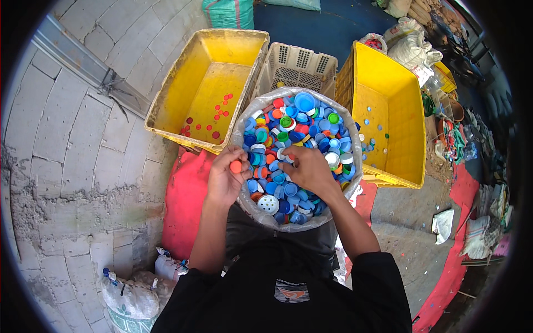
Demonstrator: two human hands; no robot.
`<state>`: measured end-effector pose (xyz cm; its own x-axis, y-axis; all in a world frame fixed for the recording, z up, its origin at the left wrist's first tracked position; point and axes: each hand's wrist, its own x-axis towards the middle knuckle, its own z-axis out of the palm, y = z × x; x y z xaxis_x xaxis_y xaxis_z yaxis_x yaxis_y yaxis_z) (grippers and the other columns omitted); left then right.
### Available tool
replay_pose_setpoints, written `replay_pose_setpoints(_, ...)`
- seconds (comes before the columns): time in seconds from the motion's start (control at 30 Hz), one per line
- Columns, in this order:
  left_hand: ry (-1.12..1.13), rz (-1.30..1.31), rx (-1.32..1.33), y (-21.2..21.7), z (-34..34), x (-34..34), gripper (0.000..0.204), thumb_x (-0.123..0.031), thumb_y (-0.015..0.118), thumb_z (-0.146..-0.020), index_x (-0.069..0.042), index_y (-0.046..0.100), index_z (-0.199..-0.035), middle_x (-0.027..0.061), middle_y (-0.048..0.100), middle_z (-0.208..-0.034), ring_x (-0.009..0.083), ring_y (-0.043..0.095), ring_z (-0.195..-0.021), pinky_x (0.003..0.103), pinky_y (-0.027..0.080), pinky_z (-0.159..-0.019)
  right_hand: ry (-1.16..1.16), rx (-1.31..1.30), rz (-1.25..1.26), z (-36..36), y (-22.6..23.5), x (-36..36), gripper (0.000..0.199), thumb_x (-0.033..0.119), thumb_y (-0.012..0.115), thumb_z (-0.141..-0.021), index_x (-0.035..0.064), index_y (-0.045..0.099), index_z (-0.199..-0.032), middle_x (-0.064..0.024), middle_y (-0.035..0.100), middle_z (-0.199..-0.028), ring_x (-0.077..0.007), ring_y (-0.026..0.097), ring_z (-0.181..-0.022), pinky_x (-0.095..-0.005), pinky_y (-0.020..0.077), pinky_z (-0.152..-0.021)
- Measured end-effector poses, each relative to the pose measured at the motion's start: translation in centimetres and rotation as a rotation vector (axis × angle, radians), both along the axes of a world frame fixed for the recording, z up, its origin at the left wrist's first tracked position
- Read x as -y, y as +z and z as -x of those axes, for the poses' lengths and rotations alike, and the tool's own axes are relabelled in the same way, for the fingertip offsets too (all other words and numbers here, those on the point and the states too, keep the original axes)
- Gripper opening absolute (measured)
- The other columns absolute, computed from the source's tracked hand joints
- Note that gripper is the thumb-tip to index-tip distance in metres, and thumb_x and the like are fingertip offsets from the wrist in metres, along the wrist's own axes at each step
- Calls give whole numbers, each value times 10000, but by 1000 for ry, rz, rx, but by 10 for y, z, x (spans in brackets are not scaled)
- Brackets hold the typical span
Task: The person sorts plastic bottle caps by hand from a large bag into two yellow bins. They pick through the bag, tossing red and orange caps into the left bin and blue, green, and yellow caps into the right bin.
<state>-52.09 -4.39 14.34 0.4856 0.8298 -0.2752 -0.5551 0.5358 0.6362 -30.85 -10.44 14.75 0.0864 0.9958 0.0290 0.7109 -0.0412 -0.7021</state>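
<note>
Pinching an orange cap (236, 166), left hand (225, 180) curls; right hand (308, 170) seemingly half-closed, digs among bottle caps (294, 127).

I see the clear sack (242, 119) packed w/ caps (302, 139), mostly blue, plus red, orange, green, white. An orange cap (236, 166) sits at its left rim. Left of the sack: yellow crate (172, 89) w/ red and orange caps (214, 119) inside. Right of the sack: another yellow crate (413, 111), a few blue and green specks in it. Behind the sack: beige lattice basket (297, 64). Under it, red mat (186, 200); grey block floor (78, 166) beyond.
</note>
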Motion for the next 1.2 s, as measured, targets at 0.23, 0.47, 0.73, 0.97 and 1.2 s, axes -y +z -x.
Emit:
replay_pose_setpoints(0.23,71,-68,-310,5,6,23,112,-124,656,-891,-66,569,-928,-38,501,-717,31,433,-570,189,334,-501,109,258,218,27,7,-28,313,222,729,-727,19,671,-959,-211,680,-928,-370,677,-867,-456,547,-765)
replay_pose_setpoints(0.47,42,-577,-885,-8,6,32,88,-47,690,-848,-28,644,-921,-49,481,-660,35,403,-550,212,311,-489,87,356,216,41,-12,-30,299,194,690,-739,77,673,-1013,-207,675,-917,-392,671,-848,-483,544,-742)
replay_pose_setpoints(0.73,-27,-1062,-1450,-5,0,30,246,-57,736,-750,-39,685,-990,109,596,-701,233,602,-607,369,469,-559,-21,212,-64,30,-23,-20,242,179,712,-778,90,672,-1000,-170,663,-820,-336,668,-733,-452,531,-665)
replay_pose_setpoints(0.97,-413,-1081,-1613,13,-7,16,256,-165,676,-791,-115,705,-1041,168,684,-888,353,663,-816,458,523,-712,-285,-395,-33,2,-6,21,313,135,770,-778,10,666,-1046,-7,490,-562,-86,453,-503,-265,367,-479)
replay_pose_setpoints(1.2,-676,-1019,-1708,9,-19,-1,306,-142,661,-756,-162,716,-1056,145,703,-938,354,665,-900,464,525,-787,-348,-545,-5,4,-15,63,313,101,777,-786,5,649,-1055,63,405,-569,-19,344,-513,-222,263,-468)
